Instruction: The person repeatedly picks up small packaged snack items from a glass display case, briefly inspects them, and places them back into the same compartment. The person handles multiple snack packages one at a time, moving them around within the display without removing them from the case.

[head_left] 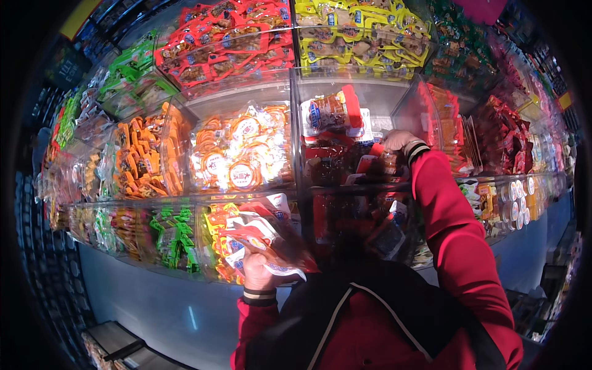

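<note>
My left hand [257,273] grips a bunch of red-and-white snack packets [259,231] low in front of my body, over the bins' front edge. Inside a clear plastic bin, my right hand [401,140] reaches down among vacuum-packed snack packets [330,157] with red and white edges. Its fingers are partly hidden and sit against a red-cornered packet [391,159]; whether they grip it is unclear. One larger packet [329,112] with a red end lies on top at the back of the same bin.
Clear dividers [296,138] separate the bins. To the left are round orange-and-white packets [245,148] and orange packets [141,157]; behind are red packets [226,41] and yellow packets [360,37]. Red packets [444,115] stand right of my right hand. Green packets [175,236] fill a front bin.
</note>
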Motion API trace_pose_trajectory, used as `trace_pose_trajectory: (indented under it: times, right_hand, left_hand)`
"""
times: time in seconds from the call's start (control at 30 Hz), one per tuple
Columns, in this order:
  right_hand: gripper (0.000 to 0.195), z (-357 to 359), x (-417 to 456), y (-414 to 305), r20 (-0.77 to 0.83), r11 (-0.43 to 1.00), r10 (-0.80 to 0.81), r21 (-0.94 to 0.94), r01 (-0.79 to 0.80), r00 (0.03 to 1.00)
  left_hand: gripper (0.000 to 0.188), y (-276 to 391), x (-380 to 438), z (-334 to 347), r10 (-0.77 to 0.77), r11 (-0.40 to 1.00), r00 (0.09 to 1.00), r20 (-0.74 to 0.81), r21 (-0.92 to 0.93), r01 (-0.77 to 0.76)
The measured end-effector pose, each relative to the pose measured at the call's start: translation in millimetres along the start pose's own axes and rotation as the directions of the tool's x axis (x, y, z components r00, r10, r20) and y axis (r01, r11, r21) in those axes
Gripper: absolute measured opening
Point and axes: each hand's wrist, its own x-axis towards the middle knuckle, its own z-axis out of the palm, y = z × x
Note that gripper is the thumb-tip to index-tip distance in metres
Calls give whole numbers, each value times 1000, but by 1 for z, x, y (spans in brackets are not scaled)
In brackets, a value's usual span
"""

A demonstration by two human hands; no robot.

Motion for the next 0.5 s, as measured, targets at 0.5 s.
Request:
trace_pose_trajectory:
  times: [0.5]
  right_hand:
    - [10,-32,-86,-54,-338,853,414,469,-230,845]
  left_hand:
    - [62,-2,-28,-17,-38,999,999,4,1,38]
